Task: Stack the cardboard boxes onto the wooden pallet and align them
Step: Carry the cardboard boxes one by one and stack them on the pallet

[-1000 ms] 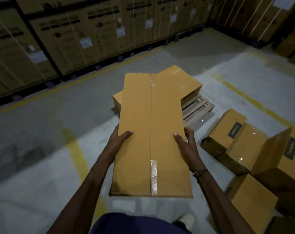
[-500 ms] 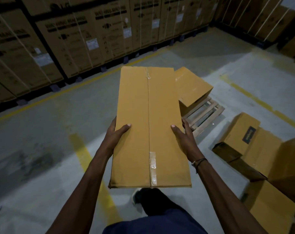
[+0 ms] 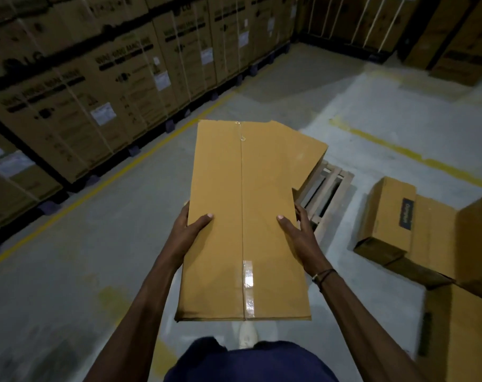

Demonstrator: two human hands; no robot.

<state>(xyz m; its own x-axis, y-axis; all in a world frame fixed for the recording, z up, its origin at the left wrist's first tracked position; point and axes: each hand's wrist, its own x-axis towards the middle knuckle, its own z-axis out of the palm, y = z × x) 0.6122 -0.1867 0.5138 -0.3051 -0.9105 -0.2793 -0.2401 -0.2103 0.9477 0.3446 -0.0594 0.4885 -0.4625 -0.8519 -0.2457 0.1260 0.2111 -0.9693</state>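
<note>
A dim warehouse seen from above and behind a person's arms. Both hands carry a long, flat cardboard box [image 3: 242, 216], taped along its centre seam, held level over a grey concrete floor [image 3: 96, 257]. The left hand [image 3: 189, 232] grips its left edge, thumb curled over the top; the right hand [image 3: 297, 230] grips the right edge the same way. Just beyond it, a wooden pallet [image 3: 328, 188] lies on the floor with another box [image 3: 306, 150] on it, mostly hidden. More loose boxes [image 3: 388, 216] sit on the floor to the right. Yellow painted lines [image 3: 118, 175] cross the floor. Tall printed cartons [image 3: 96, 78] line the walls.
</note>
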